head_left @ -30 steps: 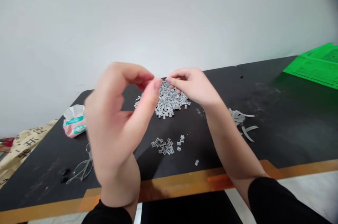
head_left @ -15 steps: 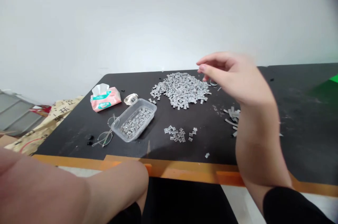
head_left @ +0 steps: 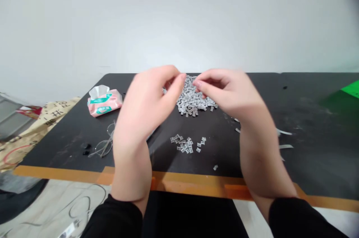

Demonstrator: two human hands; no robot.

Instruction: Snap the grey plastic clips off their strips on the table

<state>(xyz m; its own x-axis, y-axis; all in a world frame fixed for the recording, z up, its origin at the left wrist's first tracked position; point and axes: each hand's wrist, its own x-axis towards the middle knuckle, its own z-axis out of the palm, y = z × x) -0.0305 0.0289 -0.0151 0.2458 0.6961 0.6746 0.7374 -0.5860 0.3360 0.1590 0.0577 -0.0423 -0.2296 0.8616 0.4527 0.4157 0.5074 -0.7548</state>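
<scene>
My left hand [head_left: 150, 99] is raised over the table, its thumb and fingers curled together in a pinch. Facing it, my right hand [head_left: 228, 90] is pinched in the same way, its fingertips a short gap from the left ones. Whatever either hand holds is hidden or too small to name. Behind both hands lies a large pile of small grey flat pieces [head_left: 193, 101], partly covered by them. Nearer to me is a small group of similar pieces [head_left: 185, 145]. My left hand and wrist hide almost all of the clear plastic container.
A pink tissue pack [head_left: 105, 102] and wire-framed glasses [head_left: 104, 147] lie to the left, near small black bits [head_left: 86, 149]. Pale strips [head_left: 285, 146] lie beside my right forearm. Orange tape [head_left: 193, 185] lines the black table's [head_left: 314, 126] front edge.
My left hand has come up from the lower left to in front of the pile, now covering the container. My right hand has moved left towards it. The view has shifted slightly.
</scene>
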